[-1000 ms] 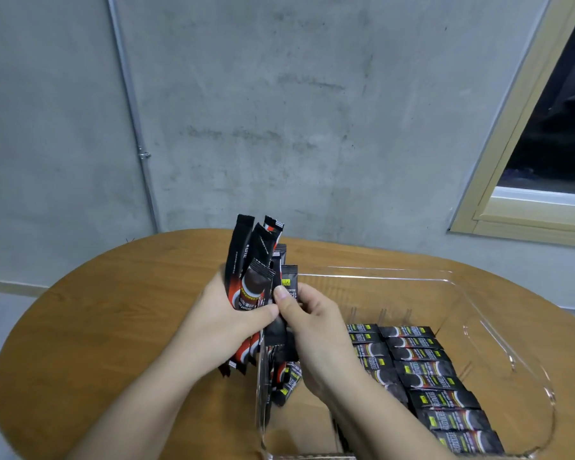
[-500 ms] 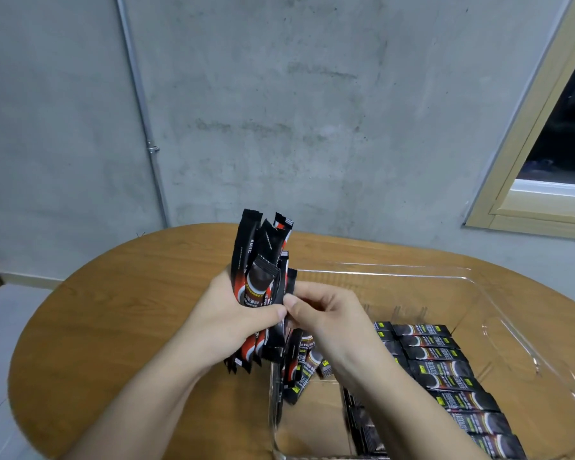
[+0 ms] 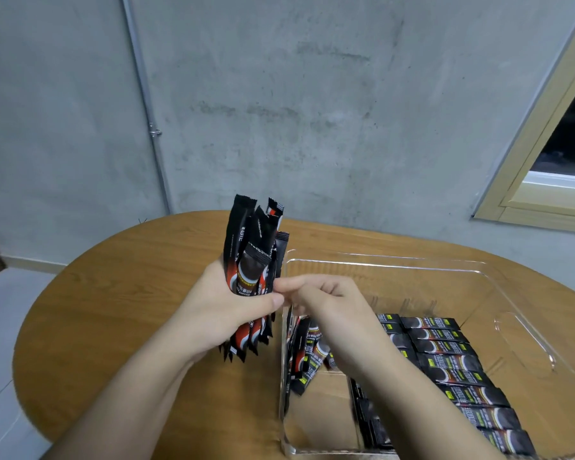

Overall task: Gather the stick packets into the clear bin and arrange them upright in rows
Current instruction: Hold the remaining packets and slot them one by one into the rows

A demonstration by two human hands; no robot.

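My left hand (image 3: 213, 310) grips an upright bundle of black-and-red stick packets (image 3: 249, 257) just left of the clear bin (image 3: 412, 265). Curled beside that bundle, my right hand (image 3: 332, 313) has its thumb against my left thumb. It holds a few stick packets (image 3: 307, 353) that hang below it, inside the bin along the left wall. Several packets (image 3: 452, 366) stand in rows in the right half of the bin, and my right forearm hides part of them.
The bin stands on a round wooden table (image 3: 130, 293) set against a grey concrete wall. A thin pipe (image 3: 143, 94) runs down the wall at the left. At the right there is a window frame (image 3: 545, 180).
My right hand has drawn a few packets off the bundle and lowered them into the bin at its left wall. The view has shifted a little to the left.
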